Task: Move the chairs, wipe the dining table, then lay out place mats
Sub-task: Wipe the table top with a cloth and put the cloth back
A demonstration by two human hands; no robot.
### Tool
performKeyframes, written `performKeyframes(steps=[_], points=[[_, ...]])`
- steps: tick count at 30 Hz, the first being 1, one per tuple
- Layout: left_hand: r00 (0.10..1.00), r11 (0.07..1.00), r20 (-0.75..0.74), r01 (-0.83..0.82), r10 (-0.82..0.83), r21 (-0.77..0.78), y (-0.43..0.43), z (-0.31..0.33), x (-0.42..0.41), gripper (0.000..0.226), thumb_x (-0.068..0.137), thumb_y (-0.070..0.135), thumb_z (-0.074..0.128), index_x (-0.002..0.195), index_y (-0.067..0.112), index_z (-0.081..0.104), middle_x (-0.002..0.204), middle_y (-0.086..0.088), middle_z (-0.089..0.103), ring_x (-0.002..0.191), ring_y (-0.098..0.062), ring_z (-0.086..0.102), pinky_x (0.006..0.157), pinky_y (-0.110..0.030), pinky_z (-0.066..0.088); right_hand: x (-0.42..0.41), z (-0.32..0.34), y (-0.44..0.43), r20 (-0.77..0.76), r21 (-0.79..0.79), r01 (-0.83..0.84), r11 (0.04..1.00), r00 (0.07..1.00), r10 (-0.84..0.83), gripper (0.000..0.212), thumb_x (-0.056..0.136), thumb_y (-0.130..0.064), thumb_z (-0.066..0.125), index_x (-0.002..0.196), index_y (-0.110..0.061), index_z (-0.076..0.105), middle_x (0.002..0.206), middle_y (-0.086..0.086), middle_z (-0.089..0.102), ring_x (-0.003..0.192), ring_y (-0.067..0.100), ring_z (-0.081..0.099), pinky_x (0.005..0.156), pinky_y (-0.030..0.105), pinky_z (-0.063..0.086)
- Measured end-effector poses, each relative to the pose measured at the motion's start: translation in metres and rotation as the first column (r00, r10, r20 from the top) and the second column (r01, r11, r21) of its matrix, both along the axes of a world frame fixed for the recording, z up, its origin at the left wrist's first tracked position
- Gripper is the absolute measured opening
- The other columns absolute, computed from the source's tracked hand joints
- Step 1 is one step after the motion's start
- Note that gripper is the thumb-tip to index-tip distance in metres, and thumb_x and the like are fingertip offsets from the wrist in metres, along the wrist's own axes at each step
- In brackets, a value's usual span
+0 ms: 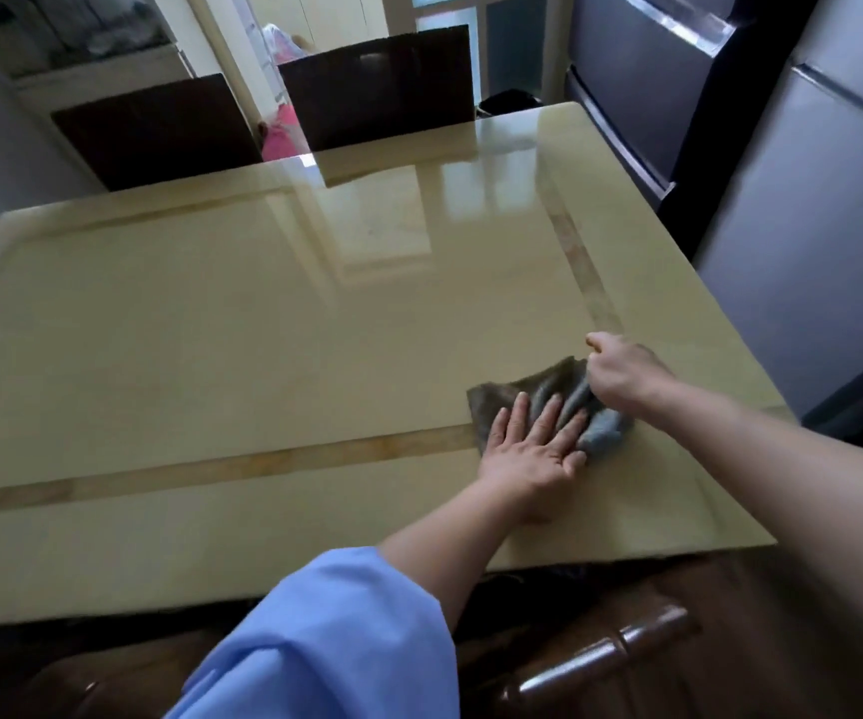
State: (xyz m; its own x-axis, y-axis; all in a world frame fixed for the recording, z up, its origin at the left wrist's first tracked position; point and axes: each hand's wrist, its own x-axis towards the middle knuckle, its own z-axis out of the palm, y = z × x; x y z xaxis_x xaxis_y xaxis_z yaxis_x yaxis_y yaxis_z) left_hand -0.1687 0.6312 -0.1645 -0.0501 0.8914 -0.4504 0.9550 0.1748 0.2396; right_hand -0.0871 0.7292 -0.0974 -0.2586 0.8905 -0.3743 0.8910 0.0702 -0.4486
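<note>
At lower right, a crumpled grey cloth (503, 399) is pressed to the glossy beige table (211, 329) by the flat left hand (533, 451), gripped by the right hand (624, 376).

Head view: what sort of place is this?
Probably a home dining room. A large glossy dining table fills the view, two dark chairs stand at its far side, and what looks like a fridge stands to the right. Left hand presses, right hand grips a cloth on it.
</note>
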Motion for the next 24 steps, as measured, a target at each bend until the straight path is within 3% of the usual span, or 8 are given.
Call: performKeyframes(steps=[5, 9, 13, 15, 18, 24], points=[[0.944, 0.942, -0.087, -0.325, 0.318, -0.085, -0.064, 0.005, -0.126, 0.057, 0.099, 0.048, 0.016, 0.148, 0.038, -0.010, 0.156, 0.010, -0.024, 0.144, -0.025, -0.026, 0.116, -0.043, -0.014, -0.050, 0.007, -0.041, -0.003, -0.042, -0.115, 0.992, 0.993, 0.115, 0.050, 0.095, -0.004, 0.032, 0.144, -0.006, 0.036, 0.151, 0.014, 0.037, 0.139, 0.028, 0.036, 0.111, 0.031, 0.031], [0.803, 0.780, -0.149, -0.596, 0.577, -0.193, -0.134, 0.014, -0.232, 0.060, 0.098, 0.053, 0.015, 0.147, 0.038, -0.013, 0.156, 0.006, -0.026, 0.144, -0.032, -0.022, 0.118, -0.047, -0.010, -0.088, 0.010, -0.074, -0.048, -0.093, -0.198, 0.976, 0.980, 0.195, 0.047, 0.094, -0.002, 0.033, 0.140, -0.002, 0.041, 0.149, 0.015, 0.040, 0.138, 0.028, 0.038, 0.112, 0.030, 0.032], [0.714, 0.676, -0.170, -0.699, 0.679, -0.235, -0.150, 0.013, -0.253, 0.063, 0.096, 0.058, 0.015, 0.148, 0.035, -0.013, 0.157, -0.001, -0.024, 0.142, -0.043, -0.021, 0.117, -0.051, -0.010, -0.099, 0.014, -0.091, -0.070, -0.158, -0.239, 0.958, 0.970, 0.231, 0.044, 0.096, -0.002, 0.032, 0.139, 0.003, 0.042, 0.148, 0.016, 0.040, 0.137, 0.029, 0.038, 0.111, 0.030, 0.032], [0.724, 0.690, -0.151, -0.688, 0.673, -0.223, -0.141, 0.014, -0.237, 0.064, 0.096, 0.057, 0.015, 0.147, 0.035, -0.015, 0.156, -0.001, -0.027, 0.141, -0.044, -0.023, 0.116, -0.054, -0.011, -0.089, 0.015, -0.091, -0.068, -0.180, -0.222, 0.958, 0.975, 0.214, 0.045, 0.097, -0.001, 0.032, 0.141, 0.002, 0.040, 0.150, 0.015, 0.038, 0.138, 0.028, 0.036, 0.111, 0.028, 0.029], [0.816, 0.795, -0.086, -0.577, 0.572, -0.188, -0.131, 0.013, -0.202, 0.064, 0.096, 0.056, 0.015, 0.146, 0.036, -0.019, 0.154, 0.001, -0.032, 0.140, -0.040, -0.028, 0.114, -0.054, -0.014, -0.060, 0.013, -0.081, -0.040, -0.185, -0.161, 0.970, 0.987, 0.156, 0.045, 0.096, 0.002, 0.030, 0.141, 0.003, 0.038, 0.150, 0.017, 0.037, 0.139, 0.029, 0.036, 0.111, 0.027, 0.029], [0.975, 0.963, 0.065, -0.195, 0.211, -0.188, -0.091, 0.011, -0.075, 0.063, 0.097, 0.054, 0.019, 0.147, 0.037, -0.016, 0.152, 0.002, -0.035, 0.135, -0.034, -0.039, 0.111, -0.053, -0.023, 0.023, 0.013, -0.050, 0.017, -0.137, 0.027, 0.990, 1.000, -0.025, 0.041, 0.094, 0.004, 0.030, 0.131, 0.010, 0.048, 0.141, 0.024, 0.046, 0.131, 0.036, 0.043, 0.106, 0.034, 0.035]])
